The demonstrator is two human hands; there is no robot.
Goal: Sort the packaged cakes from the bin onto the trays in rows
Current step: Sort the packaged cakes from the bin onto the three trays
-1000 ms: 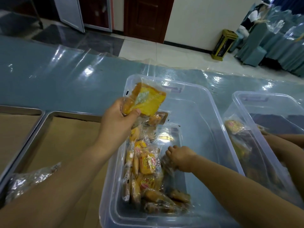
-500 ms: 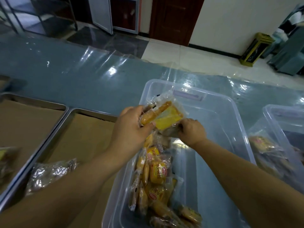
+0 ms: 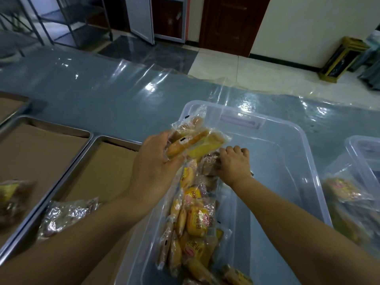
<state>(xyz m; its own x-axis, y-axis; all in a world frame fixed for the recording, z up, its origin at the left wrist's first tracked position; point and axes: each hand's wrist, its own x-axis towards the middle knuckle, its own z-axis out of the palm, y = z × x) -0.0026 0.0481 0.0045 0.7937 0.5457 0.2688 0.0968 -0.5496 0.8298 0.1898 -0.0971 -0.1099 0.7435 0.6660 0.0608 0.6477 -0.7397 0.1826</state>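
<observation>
A clear plastic bin [image 3: 292, 140] stands in front of me with several yellow packaged cakes [image 3: 196, 223] heaped along its left side. My left hand [image 3: 152, 167] hovers over the bin's left rim and grips a stack of clear-wrapped yellow cakes [image 3: 195, 140]. My right hand [image 3: 233, 163] is inside the bin, closed on a brownish wrapped cake [image 3: 208, 164] just below that stack. Left of the bin lies a metal tray [image 3: 67, 173] lined with brown paper, holding a wrapped cake [image 3: 65, 214] at its near end.
A second tray [image 3: 12, 128] further left holds a blurred cake packet [image 3: 12, 200]. Another clear bin [image 3: 362, 157] with packets stands at the right edge. The table is covered with shiny blue plastic sheeting [image 3: 102, 93]. A doorway and metal racks are behind.
My right hand rose from the bin floor with a cake up to the stack in my left hand. The left hand now holds more packets. My view shifted to the left.
</observation>
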